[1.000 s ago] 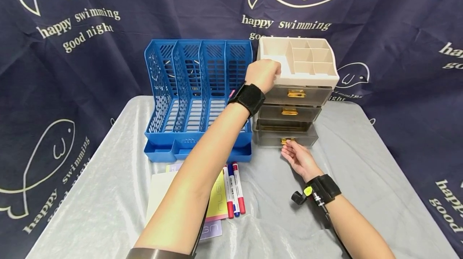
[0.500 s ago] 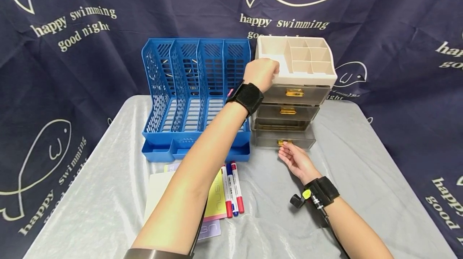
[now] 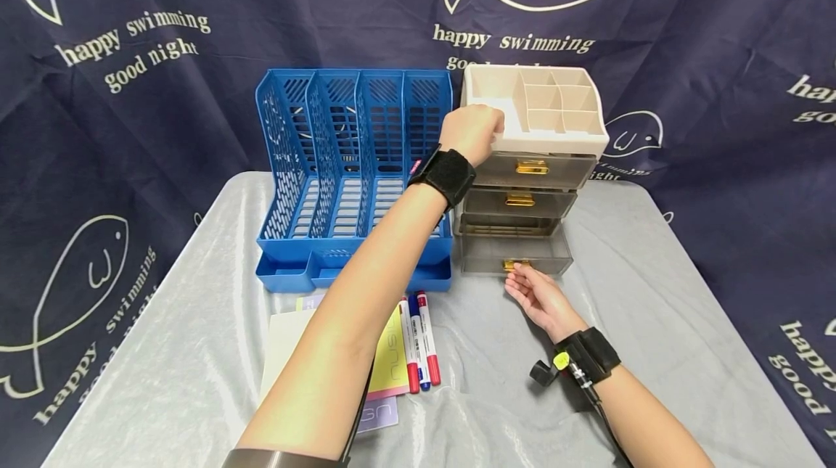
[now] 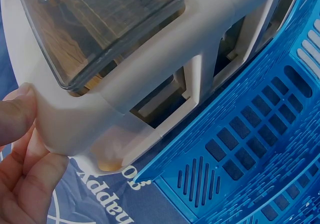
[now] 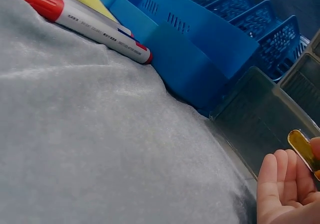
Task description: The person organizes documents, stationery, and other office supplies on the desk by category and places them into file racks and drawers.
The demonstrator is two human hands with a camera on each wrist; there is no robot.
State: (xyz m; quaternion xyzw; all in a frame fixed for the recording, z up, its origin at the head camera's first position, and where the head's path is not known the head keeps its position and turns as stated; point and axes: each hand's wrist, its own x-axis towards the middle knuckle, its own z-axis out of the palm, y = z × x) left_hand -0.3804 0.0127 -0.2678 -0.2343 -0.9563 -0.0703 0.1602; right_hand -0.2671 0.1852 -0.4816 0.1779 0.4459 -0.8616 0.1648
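Bottom drawer [image 3: 516,254] slid out; right hand [image 3: 538,297] pinches its gold handle [image 5: 305,149]. Left hand [image 3: 472,133] grips organizer [image 4: 125,92] corner, underside only in wrist view.

Even, fairly bright light falls from above in the head view, laying only soft shadows under the forearms on the desk's silvery grey cloth [image 3: 196,352], which shows a faint sheen. The dark blue printed backdrop [image 3: 718,54] bends slightly outward toward the frame edges. In the wrist views the nearest skin is soft and overexposed, while the blue plastic file rack [image 4: 260,149] stays sharp.
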